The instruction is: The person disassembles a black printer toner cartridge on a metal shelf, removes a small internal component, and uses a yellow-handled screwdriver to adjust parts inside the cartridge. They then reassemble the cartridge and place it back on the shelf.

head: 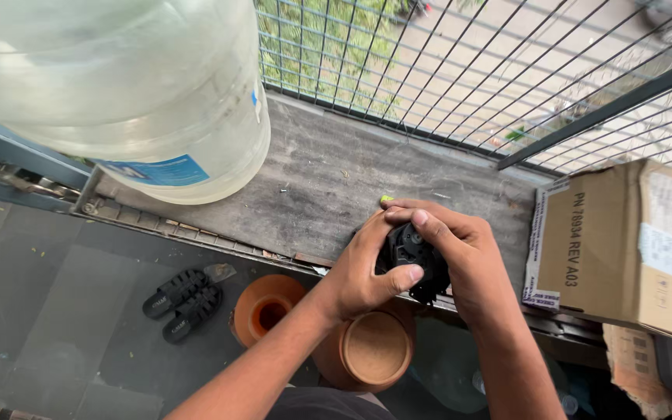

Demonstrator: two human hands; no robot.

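Both my hands grip a small black round part [411, 255] over the near edge of a grey concrete ledge [320, 187]. My left hand [367, 268] wraps it from the left with the thumb across its front. My right hand [460, 249] covers it from above and the right. A small yellow-green speck [386, 199] lies on the ledge just behind my fingers. Most of the black part is hidden by my fingers.
A big clear water bottle [141, 93] stands on the ledge at left. A metal grille [468, 70] fences the ledge's far side. A cardboard box [612, 245] sits at right. Below are two clay pots [267, 307] [375, 350] and black sandals [184, 303] on dark floor tiles.
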